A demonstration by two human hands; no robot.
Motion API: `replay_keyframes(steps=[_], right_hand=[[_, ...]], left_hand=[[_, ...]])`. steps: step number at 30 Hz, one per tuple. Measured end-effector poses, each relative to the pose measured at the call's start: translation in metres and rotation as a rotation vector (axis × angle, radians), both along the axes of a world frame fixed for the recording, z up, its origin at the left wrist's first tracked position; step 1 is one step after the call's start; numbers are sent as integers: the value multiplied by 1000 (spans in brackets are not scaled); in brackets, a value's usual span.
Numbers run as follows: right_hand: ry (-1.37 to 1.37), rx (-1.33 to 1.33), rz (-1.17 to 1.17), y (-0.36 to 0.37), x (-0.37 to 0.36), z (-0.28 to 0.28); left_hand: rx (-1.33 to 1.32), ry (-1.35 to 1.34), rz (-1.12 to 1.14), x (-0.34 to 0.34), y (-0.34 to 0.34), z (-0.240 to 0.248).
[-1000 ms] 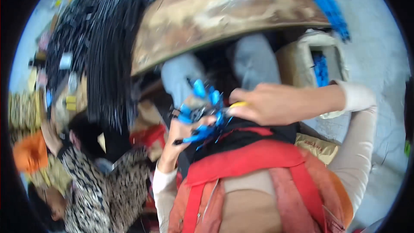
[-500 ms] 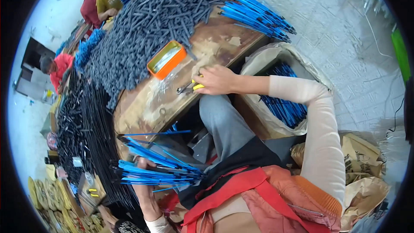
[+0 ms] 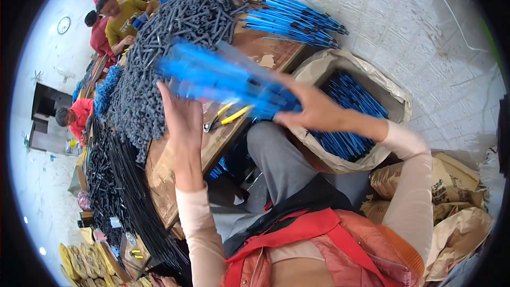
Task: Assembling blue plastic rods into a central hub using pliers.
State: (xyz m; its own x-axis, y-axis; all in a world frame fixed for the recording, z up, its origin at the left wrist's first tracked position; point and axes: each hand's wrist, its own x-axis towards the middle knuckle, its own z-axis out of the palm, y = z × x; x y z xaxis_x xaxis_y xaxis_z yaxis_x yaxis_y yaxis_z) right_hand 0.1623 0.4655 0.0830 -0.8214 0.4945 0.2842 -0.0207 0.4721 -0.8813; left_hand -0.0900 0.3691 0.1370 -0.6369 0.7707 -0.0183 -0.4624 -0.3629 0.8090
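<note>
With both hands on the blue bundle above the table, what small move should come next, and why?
Probably a short swing to the right, to lower the blue bundle into the open sack. The right hand grips its near end and the left hand supports it above the wooden table. The sack beside the right arm already holds similar blue rods, so it seems the likely place.

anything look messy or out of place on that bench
Nothing looks damaged. The grey rod heap crowds the wooden bench, and yellow-handled pliers lie loose by its edge, under the blurred blue bundle held in both hands.
</note>
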Motion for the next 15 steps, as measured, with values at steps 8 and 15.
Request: replay_keyframes(steps=[8, 15], right_hand=[[-426, 657, -480, 133, 20, -50], [-492, 1127, -740, 175, 5, -82]], left_hand=[[-331, 118, -359, 13, -34, -67], [-302, 117, -419, 23, -49, -68]])
